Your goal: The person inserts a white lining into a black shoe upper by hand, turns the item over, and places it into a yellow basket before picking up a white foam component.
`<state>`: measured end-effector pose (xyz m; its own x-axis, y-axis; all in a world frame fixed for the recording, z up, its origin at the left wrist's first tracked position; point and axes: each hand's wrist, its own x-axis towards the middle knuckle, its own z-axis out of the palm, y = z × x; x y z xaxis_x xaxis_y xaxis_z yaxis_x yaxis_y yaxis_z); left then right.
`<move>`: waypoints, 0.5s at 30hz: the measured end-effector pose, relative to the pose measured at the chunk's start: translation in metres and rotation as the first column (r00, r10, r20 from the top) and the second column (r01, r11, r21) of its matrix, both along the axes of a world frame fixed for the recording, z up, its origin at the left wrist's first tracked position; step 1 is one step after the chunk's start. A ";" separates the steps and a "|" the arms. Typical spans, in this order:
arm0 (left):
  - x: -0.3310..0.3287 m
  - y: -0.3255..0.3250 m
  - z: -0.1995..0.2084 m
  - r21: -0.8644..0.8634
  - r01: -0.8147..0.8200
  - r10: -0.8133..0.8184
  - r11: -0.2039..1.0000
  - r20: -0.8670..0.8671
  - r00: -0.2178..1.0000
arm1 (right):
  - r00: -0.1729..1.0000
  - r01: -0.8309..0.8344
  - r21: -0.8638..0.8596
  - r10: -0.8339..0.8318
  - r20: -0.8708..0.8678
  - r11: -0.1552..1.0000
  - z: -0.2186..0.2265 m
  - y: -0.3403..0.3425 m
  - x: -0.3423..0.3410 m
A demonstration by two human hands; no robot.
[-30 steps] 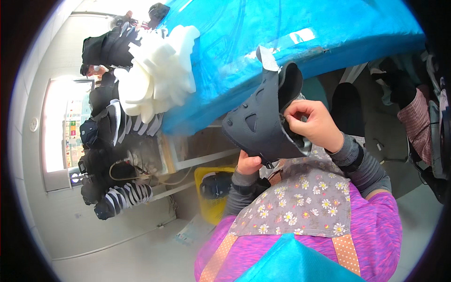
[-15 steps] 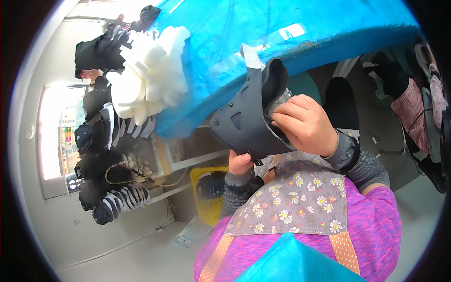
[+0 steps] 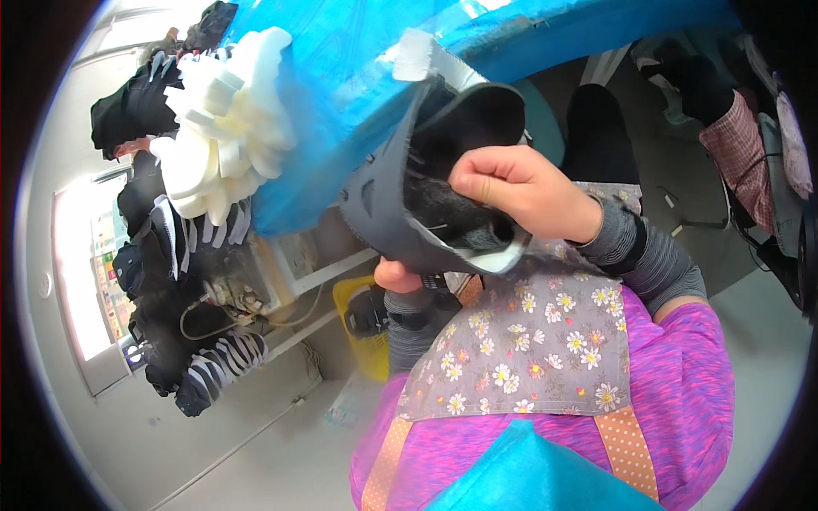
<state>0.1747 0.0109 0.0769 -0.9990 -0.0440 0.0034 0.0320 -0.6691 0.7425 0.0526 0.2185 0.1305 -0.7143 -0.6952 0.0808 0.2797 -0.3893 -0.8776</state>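
A dark grey, hollow, stiff-looking piece [image 3: 375,200] with a black fuzzy lining [image 3: 452,217] hangs before my chest. Its mouth is turned toward me and has a whitish edge. A rounded black flap [image 3: 486,115] and a white strip [image 3: 415,55] stand at its far end. My left hand [image 3: 398,277] holds the piece from beneath at its lower left; most of its fingers are hidden. My right hand [image 3: 524,189] is closed at the opening, its fingertips pinching the lining. The exact kind of piece is unclear.
A blue-covered table [image 3: 332,111] lies ahead, bearing a pile of white foam pieces [image 3: 221,128]. Dark items with striped parts [image 3: 226,362] are stacked at the left. A yellow basket [image 3: 366,341] stands low beside me. Another person's checked sleeve or garment [image 3: 733,136] shows at right.
The grey piece has tipped so its mouth faces me, showing more of the black lining. My right hand has shifted slightly left, and my left hand has also moved left.
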 end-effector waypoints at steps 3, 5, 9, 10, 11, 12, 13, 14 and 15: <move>0.003 -0.004 -0.021 -0.075 -0.024 0.026 0.997 0.020 0.999 | 1.000 0.012 -0.006 -0.012 0.006 1.000 0.007 0.007 -0.002; -0.006 0.010 0.000 0.087 -0.070 0.073 0.994 -0.032 0.997 | 0.984 0.092 0.181 -0.061 -0.168 0.979 0.006 0.013 -0.004; -0.012 0.017 0.014 0.035 -0.105 0.106 0.994 -0.046 0.993 | 0.800 0.276 0.431 0.043 -0.599 0.859 0.007 0.015 0.001; -0.014 0.019 0.017 -0.026 -0.121 0.120 0.992 -0.037 0.992 | 0.840 0.229 0.454 0.061 -0.540 0.861 0.006 0.014 0.002; -0.016 0.021 0.020 -0.087 -0.135 0.133 0.987 -0.029 0.991 | 0.841 0.229 0.456 0.061 -0.538 0.860 0.004 0.013 0.003; -0.017 0.022 0.023 -0.148 -0.149 0.147 0.978 -0.023 0.989 | 0.859 0.219 0.400 0.019 -0.512 0.890 0.001 0.012 0.004; -0.018 0.022 0.024 -0.210 -0.163 0.163 0.964 -0.018 0.986 | 0.875 0.209 0.341 -0.020 -0.483 0.916 0.001 0.010 0.004; -0.017 0.016 0.024 -0.211 -0.165 0.165 0.964 -0.017 0.986 | 0.876 0.208 0.340 -0.019 -0.482 0.917 0.003 0.009 0.005; -0.015 0.008 0.022 -0.253 -0.053 0.060 0.966 0.017 0.998 | 0.908 0.174 0.293 -0.038 -0.417 0.940 0.006 0.008 0.008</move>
